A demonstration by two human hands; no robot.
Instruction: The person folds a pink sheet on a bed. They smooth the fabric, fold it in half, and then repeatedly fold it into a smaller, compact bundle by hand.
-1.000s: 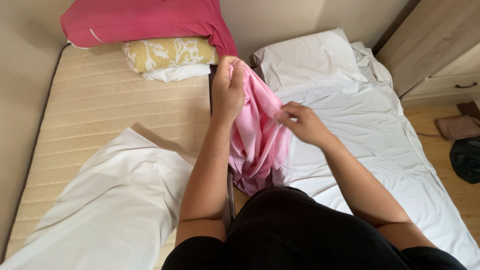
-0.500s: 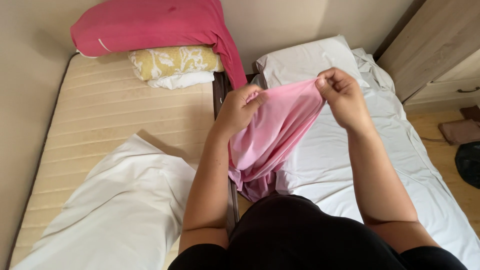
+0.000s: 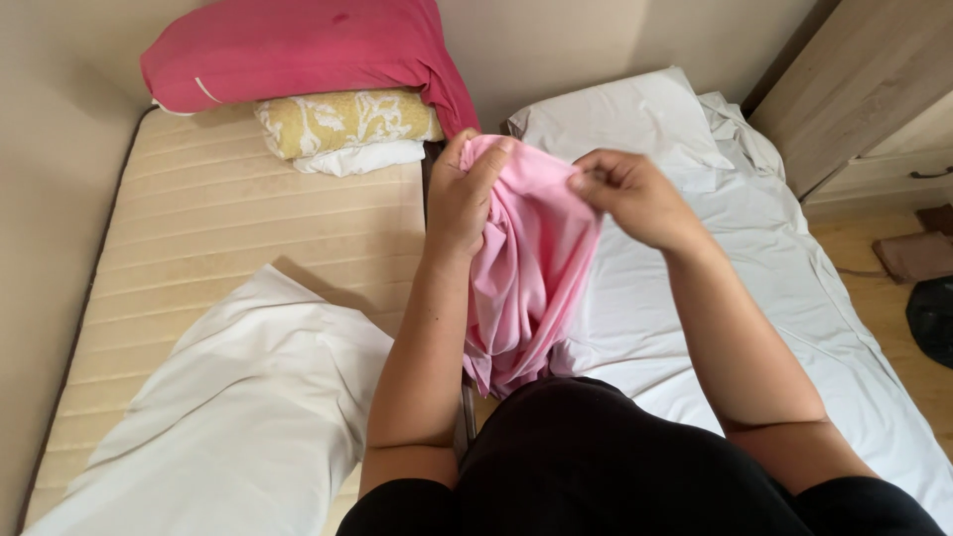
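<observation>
**A:** Between the two beds, right in front of the person's chest, there's a soft light-pink cloth held up in the air. The left hand is bunched around its top edge, fingers curled over the fabric and clamped on it. The right hand sits just beside it, pinching the same top edge between thumb and fingertips. So both hands are close together, each gripping the cloth

**B:** And the rest of it just hangs?

**A:** Yep, it drapes down in folds between the forearms and ends against the person's black top. Can't tell what kind of garment or cover it is, too crumpled

**B:** What's around?

**A:** On the left, a bare cream striped mattress with a loose white sheet lying over its near part. At its far end there's a stack: a big magenta pillow on top of a yellow flower-patterned pillow, with a bit of white folded cloth under that. On the right, a bed covered in a white fitted sheet with a white pillow at the head. Past it, a pale wooden cabinet and wood floor with a brownish item and something dark at the frame edge
</observation>
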